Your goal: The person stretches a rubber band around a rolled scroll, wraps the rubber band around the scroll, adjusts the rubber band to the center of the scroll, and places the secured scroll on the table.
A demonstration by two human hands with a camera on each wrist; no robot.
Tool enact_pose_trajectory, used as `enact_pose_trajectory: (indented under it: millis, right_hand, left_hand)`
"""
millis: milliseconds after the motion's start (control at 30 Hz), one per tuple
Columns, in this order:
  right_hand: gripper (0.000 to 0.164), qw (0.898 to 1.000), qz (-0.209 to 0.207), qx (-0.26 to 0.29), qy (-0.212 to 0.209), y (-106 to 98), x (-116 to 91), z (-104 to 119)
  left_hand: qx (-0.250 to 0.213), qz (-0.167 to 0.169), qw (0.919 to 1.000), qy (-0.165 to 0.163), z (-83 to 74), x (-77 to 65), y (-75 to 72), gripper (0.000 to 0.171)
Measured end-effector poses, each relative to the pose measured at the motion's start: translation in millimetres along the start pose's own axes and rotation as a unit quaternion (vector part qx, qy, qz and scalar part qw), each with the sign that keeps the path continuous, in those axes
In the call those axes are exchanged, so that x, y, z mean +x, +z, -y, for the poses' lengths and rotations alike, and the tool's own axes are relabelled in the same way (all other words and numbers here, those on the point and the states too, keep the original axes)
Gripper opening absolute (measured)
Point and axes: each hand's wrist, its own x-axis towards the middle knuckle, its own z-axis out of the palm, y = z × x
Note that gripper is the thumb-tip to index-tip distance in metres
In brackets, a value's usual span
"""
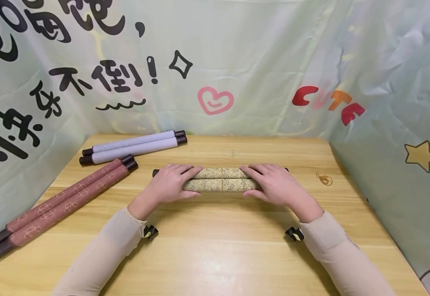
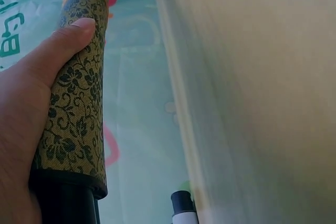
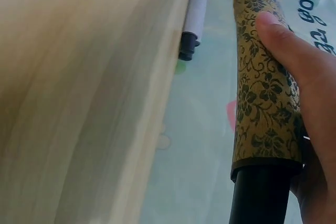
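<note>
A scroll (image 1: 209, 185) with two side-by-side rolls, gold cloth with a dark floral pattern, lies crosswise in the middle of the head view. A thin rubber band (image 1: 222, 179) circles its middle. My left hand (image 1: 167, 183) grips the left part, and my right hand (image 1: 276, 183) grips the right part. In the left wrist view, the thumb (image 2: 71, 38) lies along the patterned cloth (image 2: 73, 114) above a black end knob (image 2: 65, 200). The right wrist view has the other thumb (image 3: 283, 40) on the cloth, with a black knob (image 3: 260, 195) below.
A reddish double scroll (image 1: 67, 199) lies diagonally on the left of the wooden table (image 1: 218, 255). Behind it rests a pale lavender double scroll (image 1: 135, 147). A loose rubber band (image 1: 324, 179) is at the right. Printed cloth (image 1: 255, 53) hangs behind and beside the table.
</note>
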Motion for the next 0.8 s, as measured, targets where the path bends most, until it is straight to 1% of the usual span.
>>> enact_pose_trajectory:
  millis: [233, 367, 500, 667, 800]
  right_hand:
    - [0.074, 1.0, 0.028, 0.005, 0.011, 7.5, 8.5, -10.1]
    - [0.074, 0.998, 0.054, 0.018, 0.02, 10.5, 14.7, -15.3]
    - [0.074, 0.996, 0.079, 0.025, 0.026, 13.0, 20.2, -19.8]
    - [0.073, 0.995, 0.089, 0.023, 0.028, 18.3, 26.3, -26.1]
    - [0.073, 0.994, 0.105, 0.025, 0.036, 22.6, 29.8, -31.4]
  left_hand:
    - [-0.013, 0.029, 0.9993, -0.019, 10.4, 6.3, 4.7, 0.079]
    - [-0.021, 0.045, 0.9983, -0.029, 15.8, 9.6, 7.8, 0.079]
    - [-0.02, 0.056, 0.9979, -0.028, 22.6, 13.3, 11.3, 0.082]
    - [-0.011, 0.063, 0.9978, -0.018, 32.9, 18.4, 15.9, 0.086]
    - [-0.018, 0.084, 0.9959, -0.027, 39.1, 22.5, 18.2, 0.088]
